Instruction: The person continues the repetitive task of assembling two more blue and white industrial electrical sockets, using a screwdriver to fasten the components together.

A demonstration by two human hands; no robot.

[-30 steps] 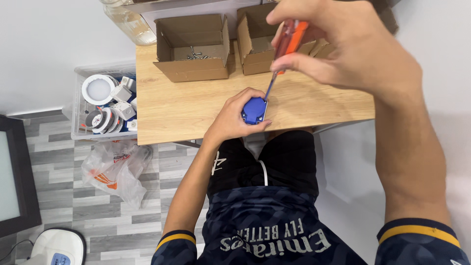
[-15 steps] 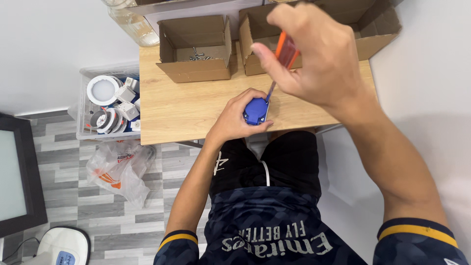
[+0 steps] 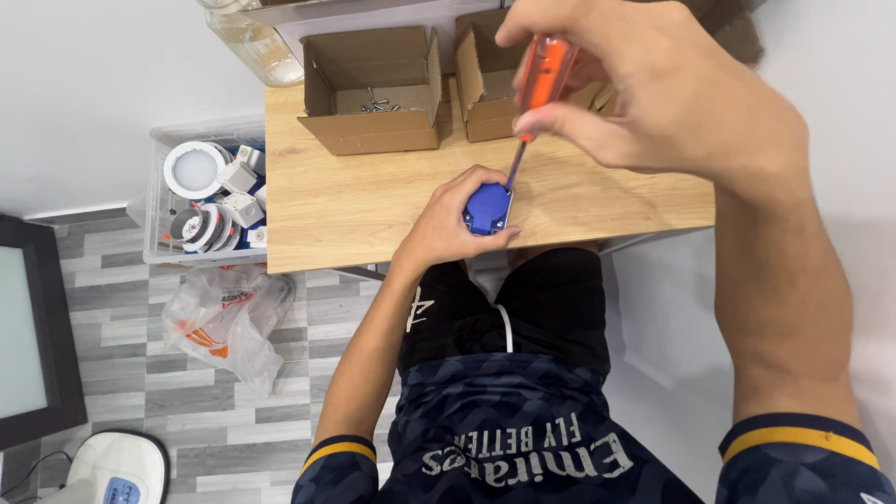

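The small blue plastic part [image 3: 488, 207] sits at the near edge of the wooden table [image 3: 373, 201], just above the person's lap, its flat blue face turned up toward the camera. The left hand [image 3: 455, 222] wraps it from the left and below, fingers curled shut around its sides and pinning it against the tabletop. The screwdriver [image 3: 530, 103] comes down on it from above and to the right: the thin metal shaft slants from the orange handle, down and leftward, and its tip meets the upper right corner of the blue part, so the tool's long axis leans out of the vertical toward the right hand. The right hand [image 3: 653, 98] is closed on the orange handle, thumb and fingertips pinching it near the top, and it stands well above the table and much nearer the camera than the left hand, which is the one in direct touch with the part. Farther back on the table stand two open cardboard boxes [image 3: 373, 93], the left one with loose screws [image 3: 373, 101] in its bottom. To the left of the table a clear plastic bin [image 3: 205, 201] holds round white fittings, and a crumpled plastic bag [image 3: 229, 322] lies on the grey floor below it.
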